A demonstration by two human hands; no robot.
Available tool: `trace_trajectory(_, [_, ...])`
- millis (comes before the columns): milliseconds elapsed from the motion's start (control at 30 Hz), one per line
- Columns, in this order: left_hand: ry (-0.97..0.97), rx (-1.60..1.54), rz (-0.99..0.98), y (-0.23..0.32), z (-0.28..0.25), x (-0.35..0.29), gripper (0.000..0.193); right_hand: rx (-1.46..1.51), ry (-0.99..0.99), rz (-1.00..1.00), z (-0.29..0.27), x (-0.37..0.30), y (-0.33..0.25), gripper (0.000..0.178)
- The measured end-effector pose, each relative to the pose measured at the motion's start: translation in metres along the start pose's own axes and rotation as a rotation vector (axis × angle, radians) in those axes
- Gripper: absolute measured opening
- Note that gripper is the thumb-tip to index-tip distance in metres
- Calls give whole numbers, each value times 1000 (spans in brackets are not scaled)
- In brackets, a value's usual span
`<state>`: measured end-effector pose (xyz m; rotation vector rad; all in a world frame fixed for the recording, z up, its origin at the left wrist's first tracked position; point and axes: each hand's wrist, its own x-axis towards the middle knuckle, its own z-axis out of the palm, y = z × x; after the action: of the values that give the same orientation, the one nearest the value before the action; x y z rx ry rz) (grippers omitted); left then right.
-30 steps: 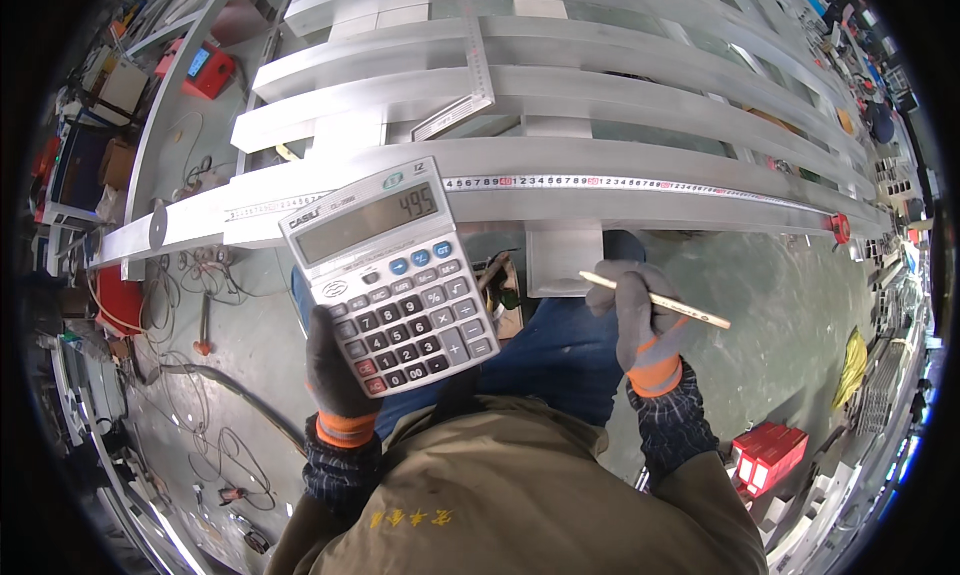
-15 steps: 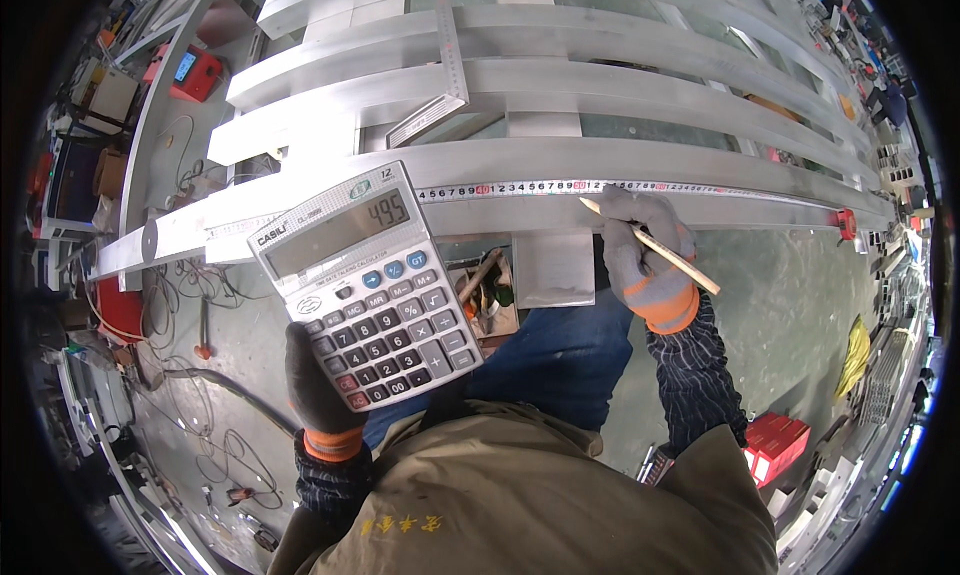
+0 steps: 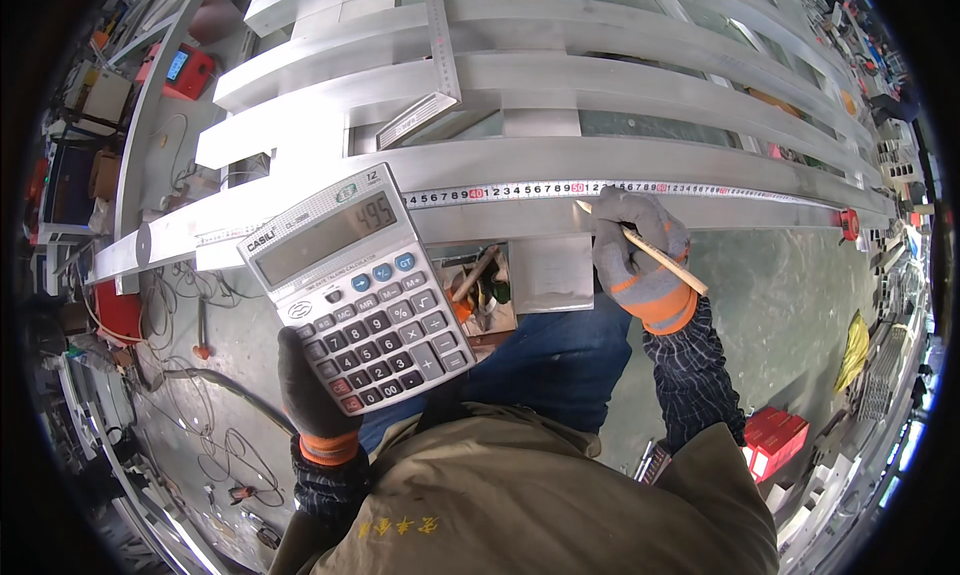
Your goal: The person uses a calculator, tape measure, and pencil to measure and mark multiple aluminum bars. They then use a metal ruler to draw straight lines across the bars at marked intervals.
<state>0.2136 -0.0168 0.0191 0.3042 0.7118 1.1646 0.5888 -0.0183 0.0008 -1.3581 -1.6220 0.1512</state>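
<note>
The left grip (image 3: 312, 390) grasps a calculator (image 3: 360, 285) by its lower left edge, most of it extending up and rightward from there. The right grip (image 3: 640, 243) holds a pencil (image 3: 668, 262) slantwise, tip between the measuring tape (image 3: 530, 191) and the metal beam's (image 3: 480, 220) near edge.

- Calculator (image 3: 345, 265): silver-grey; black, grey, blue and red keys.
- Left hand (image 3: 312, 390), at the calculator's lower left: dark grey glove, orange cuff with a grey stripe.
- Right hand (image 3: 640, 250), right of the calculator: grey glove, orange-and-grey cuff.
- Pencil (image 3: 665, 260), right of the calculator: pale yellow.
- Tape measure (image 3: 540, 189), beyond the calculator: white blade, black and red marks.
- Jacket (image 3: 520, 495), below the calculator: olive-brown, yellow lettering.
</note>
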Motion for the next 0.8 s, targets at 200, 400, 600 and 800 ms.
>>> trace_trajectory(200, [-15, -27, -24, -3, 6, 2, 52, -47, -50, 17, -3, 3, -5, 23])
trace_trajectory(400, [-27, -54, -53, -2, 2, 3, 54, -29, -45, 50, -1, 2, -6, 20])
trace_trajectory(600, [-2, -52, -51, -2, 0, 3, 54, 60, -60, 100, -4, 1, -4, 20])
trace_trajectory(800, [-20, -7, -31, -4, 8, 2, 52, 23, -20, 76, -3, 6, -10, 18])
